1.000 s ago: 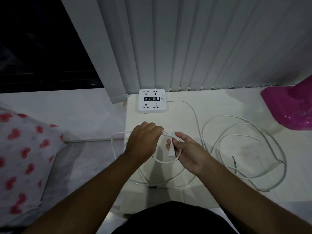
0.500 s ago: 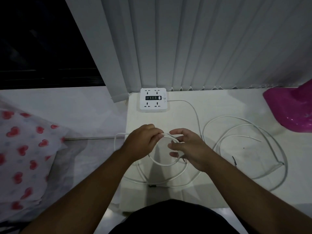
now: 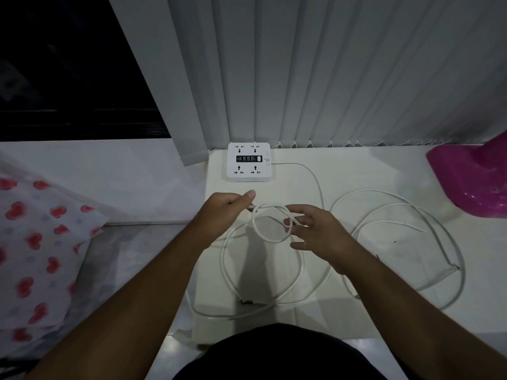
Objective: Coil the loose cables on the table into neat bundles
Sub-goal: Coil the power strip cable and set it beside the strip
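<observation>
Centre frame: left hand (image 3: 223, 208) pinches the white cable (image 3: 270, 238) to anchor a small loop; right hand (image 3: 315, 234), fingers spread wide, steadies its far side

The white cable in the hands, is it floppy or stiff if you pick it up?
Probably floppy but a bit springy: the white cable bends into a small round loop between the left hand and right hand. Its wide curves across the table suggest it may spring open if released.

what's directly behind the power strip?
Behind the power strip hang white vertical blinds, their bottom edge just past it. A dark window shows further left. The blinds cover whatever is behind them.
</observation>
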